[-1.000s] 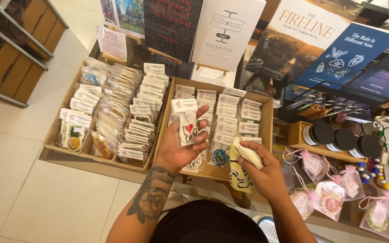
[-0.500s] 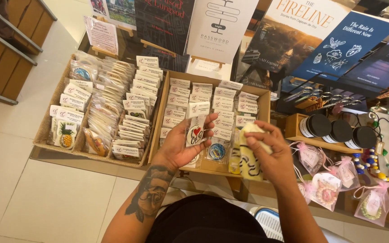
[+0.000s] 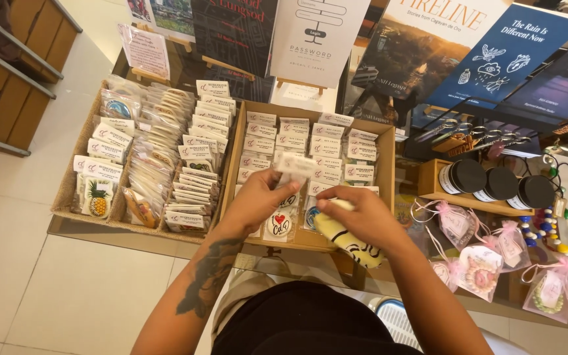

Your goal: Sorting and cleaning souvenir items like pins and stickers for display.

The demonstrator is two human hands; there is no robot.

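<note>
Left hand: the left hand point(image 3: 258, 197) is up over the cardboard tray point(image 3: 385, 172), fingers pinching a small white packet point(image 3: 295, 164) by its lower edge; the packet is blurred.
Right hand: the right hand point(image 3: 356, 213) is closed around a yellow pouch point(image 3: 350, 242) with black markings, just above the tray's front edge.
Cardboard tray: rows of small carded packets point(image 3: 327, 148) stand upright inside, with round badges at the front, one showing a red heart point(image 3: 279, 223).
Woven tray: the woven tray point(image 3: 67, 190) to the left is packed with more clear-sleeved cards in rows, a pineapple sticker point(image 3: 98, 202) at its front corner.
Wooden box: to the right, the wooden box point(image 3: 428, 184) holds three black-lidded jars point(image 3: 497, 184) side by side.
Pink bags: pink mesh bags point(image 3: 481, 263) lie beside the right wrist.
</note>
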